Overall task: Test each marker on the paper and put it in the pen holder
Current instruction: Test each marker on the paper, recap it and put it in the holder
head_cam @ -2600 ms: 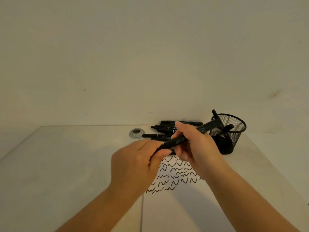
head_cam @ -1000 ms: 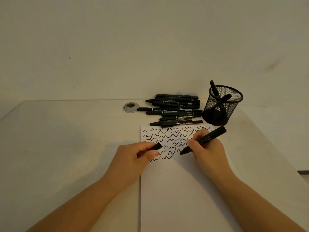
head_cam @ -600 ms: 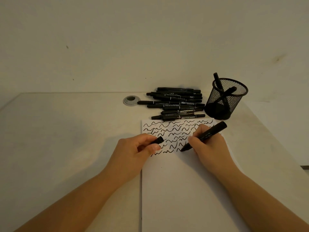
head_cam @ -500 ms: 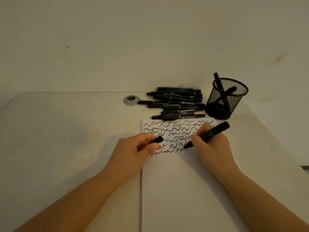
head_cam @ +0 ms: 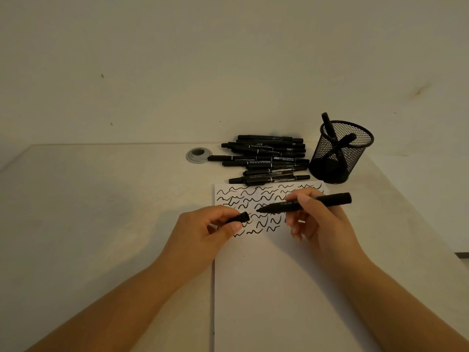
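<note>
An uncapped black marker (head_cam: 304, 203) is gripped by the right hand (head_cam: 319, 219), pinched between thumb and fingers and held nearly level, its tip pointed left and lifted just clear of the paper (head_cam: 279, 288). Its cap (head_cam: 239, 217) is pinched in the left hand (head_cam: 205, 232), open end turned toward the marker's tip, a small gap being kept between the two. Both hands are poised over the scribbled rows of wavy black test lines (head_cam: 253, 199) near the paper's far edge.

Beyond the paper, a pile of black markers (head_cam: 266, 160) is laid out on the surface (head_cam: 101, 212), and "TWIN MARKER" can be read in white on several barrels; the smaller print is too fine to make out. Just right of the pile, the black mesh pen holder (head_cam: 340, 153) is stood upright, with two markers leaned crosswise inside it. A round grey grommet (head_cam: 198, 155) is set into the surface left of the pile.
</note>
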A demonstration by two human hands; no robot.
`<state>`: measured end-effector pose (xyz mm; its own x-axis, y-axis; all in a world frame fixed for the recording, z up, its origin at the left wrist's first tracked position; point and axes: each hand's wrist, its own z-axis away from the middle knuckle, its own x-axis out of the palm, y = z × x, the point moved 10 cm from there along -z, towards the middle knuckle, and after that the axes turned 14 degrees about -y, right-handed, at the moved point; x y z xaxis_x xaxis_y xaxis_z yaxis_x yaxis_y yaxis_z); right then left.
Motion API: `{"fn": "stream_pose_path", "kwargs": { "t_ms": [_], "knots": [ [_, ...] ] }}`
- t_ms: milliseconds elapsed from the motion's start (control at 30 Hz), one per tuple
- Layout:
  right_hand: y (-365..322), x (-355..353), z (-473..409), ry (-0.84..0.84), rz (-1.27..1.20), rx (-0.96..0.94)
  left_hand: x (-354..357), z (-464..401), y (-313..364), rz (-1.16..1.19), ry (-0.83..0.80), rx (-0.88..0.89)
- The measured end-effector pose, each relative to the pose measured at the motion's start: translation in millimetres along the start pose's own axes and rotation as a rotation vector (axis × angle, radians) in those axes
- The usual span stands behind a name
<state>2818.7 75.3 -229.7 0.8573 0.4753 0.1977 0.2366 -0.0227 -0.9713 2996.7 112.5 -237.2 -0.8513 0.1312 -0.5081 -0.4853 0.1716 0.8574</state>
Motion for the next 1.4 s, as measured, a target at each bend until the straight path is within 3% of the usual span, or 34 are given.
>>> {"fn": "stream_pose_path", "kwargs": {
  "t_ms": [433,767,900,1133,1400],
  "knots": [
    [-0.2,23.1,2.4,-0.139,0.147,0.017,3.6,4.7,28.6,-0.197,0.007,0.154],
    [2.2,29.9,4.4,-0.169,0.049,-0.024,2.7,19.3,64.3,-0.504,0.099,0.268],
    [-2.8,33.9,6.6,-0.174,0.080,-0.046,7.0,18.6,60.4,-0.441,0.029,0.257],
    [-10.0,40.9,9.9,-0.215,0.156,-0.068,12.8,15.2,44.1,-0.129,-0.088,0.182],
    [-8.7,30.9,4.9,-0.118,0.242,-0.012,9.3,13.0,41.1,-0.169,-0.037,0.163]
  ]
}}
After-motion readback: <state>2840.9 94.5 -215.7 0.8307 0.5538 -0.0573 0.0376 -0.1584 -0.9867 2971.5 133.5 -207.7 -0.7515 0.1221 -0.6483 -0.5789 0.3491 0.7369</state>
